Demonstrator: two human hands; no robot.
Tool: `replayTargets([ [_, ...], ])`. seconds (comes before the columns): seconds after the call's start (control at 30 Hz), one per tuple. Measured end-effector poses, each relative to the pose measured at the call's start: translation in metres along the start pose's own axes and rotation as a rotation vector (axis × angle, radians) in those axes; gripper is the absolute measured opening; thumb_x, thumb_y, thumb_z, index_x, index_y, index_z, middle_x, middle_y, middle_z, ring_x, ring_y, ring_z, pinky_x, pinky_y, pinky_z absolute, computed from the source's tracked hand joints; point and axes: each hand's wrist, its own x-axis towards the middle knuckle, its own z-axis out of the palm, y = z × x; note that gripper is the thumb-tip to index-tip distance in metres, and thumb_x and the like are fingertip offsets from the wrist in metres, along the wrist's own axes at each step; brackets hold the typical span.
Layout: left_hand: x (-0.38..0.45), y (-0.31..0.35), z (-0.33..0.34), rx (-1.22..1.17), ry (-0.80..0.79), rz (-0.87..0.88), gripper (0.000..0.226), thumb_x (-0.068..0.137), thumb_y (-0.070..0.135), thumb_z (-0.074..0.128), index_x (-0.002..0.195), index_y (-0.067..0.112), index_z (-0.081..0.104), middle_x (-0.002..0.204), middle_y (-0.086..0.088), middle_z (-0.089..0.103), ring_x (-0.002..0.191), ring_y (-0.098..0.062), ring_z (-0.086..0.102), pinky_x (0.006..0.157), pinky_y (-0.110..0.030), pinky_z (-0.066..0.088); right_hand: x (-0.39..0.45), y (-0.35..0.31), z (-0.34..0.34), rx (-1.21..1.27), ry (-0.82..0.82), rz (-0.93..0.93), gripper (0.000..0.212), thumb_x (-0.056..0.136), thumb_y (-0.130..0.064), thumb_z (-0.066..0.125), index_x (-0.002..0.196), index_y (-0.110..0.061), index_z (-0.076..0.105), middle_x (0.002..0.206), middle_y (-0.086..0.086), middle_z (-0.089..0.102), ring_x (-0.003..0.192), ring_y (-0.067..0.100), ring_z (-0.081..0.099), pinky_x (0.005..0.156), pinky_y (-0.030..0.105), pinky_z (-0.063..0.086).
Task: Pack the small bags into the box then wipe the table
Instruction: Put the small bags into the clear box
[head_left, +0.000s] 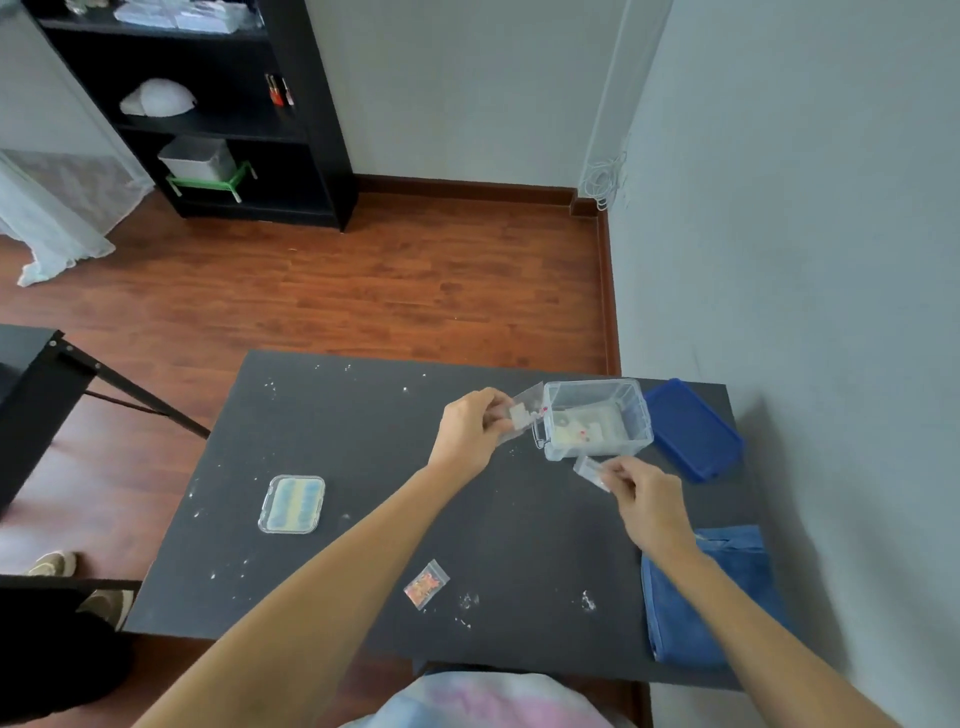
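A clear box stood open toward the far right of the dark bench, with a few small pale items lying on its floor. Just left of the box, the left hand held a clear bag at the box's rim, its grip pinched on the bag's left edge. Just in front of the box, the right hand held a second clear bag, fingers clamped on its near end, the bag tilted and clear of the bench. A blue lid lay just right of the box, touching or nearly touching it. A folded blue cloth lay well in front of the box at the bench's right edge. An orange bag lay flat on the bench, well in front of the box and to its left. A clear case with blue and yellow contents sat far left of the box. White crumbs were scattered over the bench.
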Motion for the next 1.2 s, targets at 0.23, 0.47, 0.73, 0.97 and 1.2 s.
replayTargets([
  [0.23,0.038,0.050,0.057,-0.018,-0.015,-0.017,0.003,0.084,0.017,0.063,0.086,0.018,0.065,0.077,0.008,0.066,0.073,-0.012,0.059,0.064,-0.023,0.047,0.032,0.019,-0.045,0.056,0.238,0.027,0.006,0.085,-0.010,0.072,0.079,-0.010,0.071,0.069,-0.004,0.070,0.064,0.009,0.064,0.063,0.021,0.049],
  [0.47,0.046,0.052,0.093,0.199,0.008,-0.077,0.008,0.088,0.017,0.058,0.091,0.011,0.063,0.090,-0.002,0.070,0.092,-0.026,0.057,0.091,-0.040,0.042,0.053,0.028,-0.046,0.022,0.205,0.005,0.010,0.091,-0.009,0.065,0.090,-0.007,0.074,0.083,0.006,0.074,0.085,0.031,0.063,0.078,0.044,0.052],
  [0.73,0.040,0.044,0.100,0.480,0.036,-0.024,0.025,0.089,0.021,0.056,0.113,0.021,0.059,0.113,0.001,0.064,0.106,-0.024,0.048,0.095,-0.036,0.030,0.075,0.023,-0.032,-0.102,0.131,-0.010,0.008,0.088,-0.012,0.068,0.086,-0.012,0.075,0.078,0.005,0.074,0.089,0.029,0.054,0.081,0.049,0.046],
  [0.97,0.007,0.028,0.077,0.295,0.140,0.018,0.037,0.088,0.024,0.063,0.125,0.022,0.058,0.121,0.003,0.055,0.112,-0.019,0.048,0.101,-0.033,0.026,0.088,0.019,-0.018,-0.172,0.063,-0.069,0.018,0.086,-0.021,0.072,0.101,-0.012,0.074,0.088,0.006,0.075,0.094,0.031,0.053,0.082,0.045,0.041],
  [1.2,-0.063,-0.027,0.006,0.290,0.208,-0.083,0.033,0.090,0.028,0.062,0.122,0.023,0.060,0.119,0.006,0.060,0.113,-0.016,0.050,0.101,-0.032,0.030,0.062,-0.004,0.006,-0.135,0.087,-0.273,0.038,0.078,-0.020,0.079,0.113,-0.014,0.068,0.106,0.007,0.062,0.103,0.034,0.052,0.089,0.046,0.035],
])
